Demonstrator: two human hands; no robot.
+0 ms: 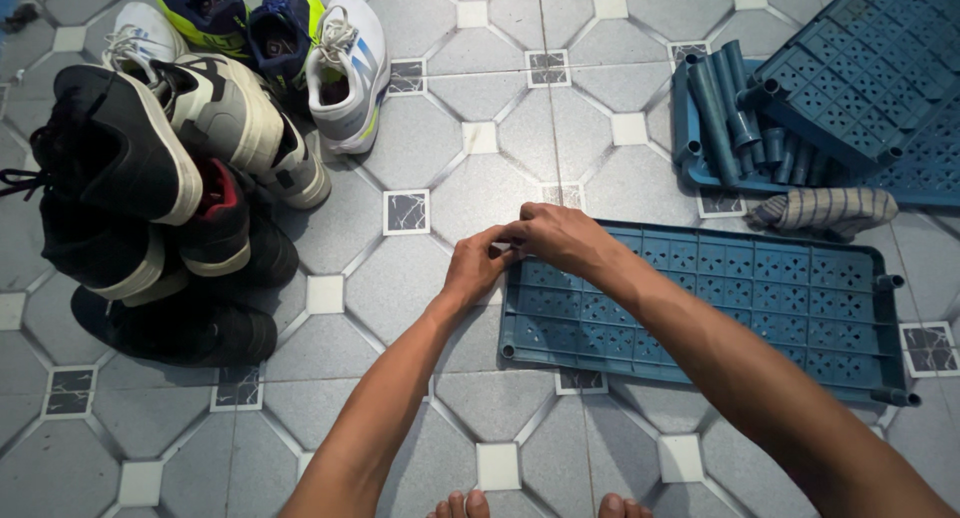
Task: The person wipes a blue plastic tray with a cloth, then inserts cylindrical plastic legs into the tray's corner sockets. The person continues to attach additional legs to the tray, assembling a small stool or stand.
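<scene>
Shelf panel (720, 308): blue plastic, grid of little square holes, lying flat on the floor, short peg sockets sticking out at its right corners. Both hands are at its top left corner.
Right hand (560, 236): on the panel's top left corner, fingers curled down over the edge, pinching something there; can't make out what.
Left hand (478, 266): just left of that corner, fingertips pinched in and touching the right hand's fingers. Narrow grip, but whether it has the panel edge or some small part, can't tell.
Cloth (828, 208): striped rag, bunched up, just past the panel's far right edge.
Tubes (735, 113): bundle of blue plastic tubes, beyond the panel on the right, resting on another blue piece.
More panels (880, 68): same blue grid kind, stacked up beyond the cloth, top right.
Shoes (170, 168): big pile well left of the panel, black ones, white ones, a couple with yellow-green trim.
Floor (480, 98): grey tiles with small white and dark marbled squares.
Toes (465, 505): bare, near side of the panel, bottom edge of the view.
</scene>
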